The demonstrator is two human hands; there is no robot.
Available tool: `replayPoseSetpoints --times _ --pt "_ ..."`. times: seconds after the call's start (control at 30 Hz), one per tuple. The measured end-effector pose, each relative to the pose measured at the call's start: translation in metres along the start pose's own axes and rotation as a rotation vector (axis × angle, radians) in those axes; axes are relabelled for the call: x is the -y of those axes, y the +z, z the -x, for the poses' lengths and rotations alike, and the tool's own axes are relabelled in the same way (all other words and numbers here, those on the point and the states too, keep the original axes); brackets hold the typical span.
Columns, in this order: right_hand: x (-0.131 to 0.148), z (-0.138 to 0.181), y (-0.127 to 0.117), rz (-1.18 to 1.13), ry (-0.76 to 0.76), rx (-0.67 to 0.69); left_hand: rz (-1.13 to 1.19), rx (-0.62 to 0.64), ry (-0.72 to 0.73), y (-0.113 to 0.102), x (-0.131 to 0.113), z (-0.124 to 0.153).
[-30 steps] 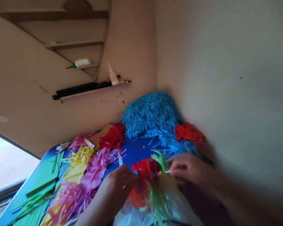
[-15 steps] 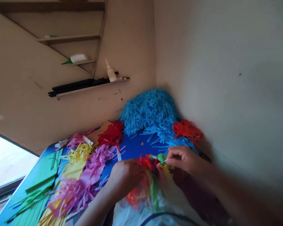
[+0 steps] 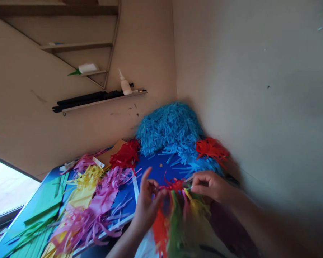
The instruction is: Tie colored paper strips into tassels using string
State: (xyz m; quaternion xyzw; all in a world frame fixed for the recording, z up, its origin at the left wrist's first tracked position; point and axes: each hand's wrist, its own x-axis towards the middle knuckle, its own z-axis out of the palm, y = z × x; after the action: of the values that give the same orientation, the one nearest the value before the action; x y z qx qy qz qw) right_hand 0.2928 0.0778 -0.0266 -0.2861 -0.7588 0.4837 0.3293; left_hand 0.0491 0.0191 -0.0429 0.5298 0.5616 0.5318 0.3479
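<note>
A garland of paper tassels (image 3: 174,211) in red, green, pink and yellow hangs between my two hands, over my lap and the table's front edge. At its left end, my left hand (image 3: 148,202) pinches near the red strips, with one finger raised. My right hand (image 3: 210,184) pinches the other end with thumb and forefinger, just above the yellow tassel (image 3: 196,206). A small pale bit shows at those right fingertips, too small to name. Short red strips (image 3: 176,184) stick up along the top. The lower tassels are blurred.
Blue fringed paper (image 3: 169,129) is heaped in the corner, with red fringe bundles (image 3: 212,148) (image 3: 125,154) on both sides. Pink (image 3: 106,193), yellow (image 3: 88,175) and green paper (image 3: 47,200) cover the left of the blue table (image 3: 153,168). A wall shelf (image 3: 104,102) holds a glue bottle (image 3: 125,86).
My left hand has turned and opened out, raising one finger. The garland is now stretched between my hands, its tassels hanging straighter. My right hand stays nearly in place.
</note>
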Motion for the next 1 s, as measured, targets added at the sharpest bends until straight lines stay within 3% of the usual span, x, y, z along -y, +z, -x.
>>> replayPoseSetpoints --times 0.07,0.13,0.33,0.4,0.47,0.63,0.7,0.77,0.83,0.93,1.0 --pt "0.003 -0.001 0.0 0.019 -0.032 0.009 -0.383 0.129 0.154 0.003 -0.007 0.005" --pt "0.005 -0.001 -0.001 0.017 -0.049 0.008 -0.657 0.215 0.207 0.007 -0.013 0.009" --pt "0.005 0.004 -0.002 0.014 -0.044 -0.013 -1.032 0.266 0.354 0.023 -0.015 0.007" --pt "0.002 0.006 -0.003 0.014 -0.038 -0.01 -1.011 0.286 0.405 0.025 -0.01 0.005" --pt "-0.001 0.008 -0.005 0.005 -0.026 -0.033 -0.821 0.288 0.397 0.024 -0.002 0.003" --pt "-0.012 0.013 -0.014 -0.079 0.031 -0.11 0.028 0.253 0.002 0.008 0.013 -0.001" --pt "-0.018 0.013 -0.015 -0.113 0.057 -0.146 0.141 0.361 0.029 -0.001 0.007 0.001" --pt "-0.025 0.011 -0.016 -0.131 0.075 -0.188 -0.014 0.584 0.219 -0.008 -0.007 0.007" --pt "-0.031 0.008 -0.017 -0.146 0.083 -0.229 -0.341 0.732 0.394 -0.01 -0.024 0.018" --pt "-0.037 0.002 -0.019 -0.165 0.084 -0.295 -0.753 0.717 0.477 -0.012 -0.039 0.032" --pt "-0.038 0.0 -0.019 -0.175 0.077 -0.324 -0.843 0.741 0.516 -0.015 -0.037 0.035"
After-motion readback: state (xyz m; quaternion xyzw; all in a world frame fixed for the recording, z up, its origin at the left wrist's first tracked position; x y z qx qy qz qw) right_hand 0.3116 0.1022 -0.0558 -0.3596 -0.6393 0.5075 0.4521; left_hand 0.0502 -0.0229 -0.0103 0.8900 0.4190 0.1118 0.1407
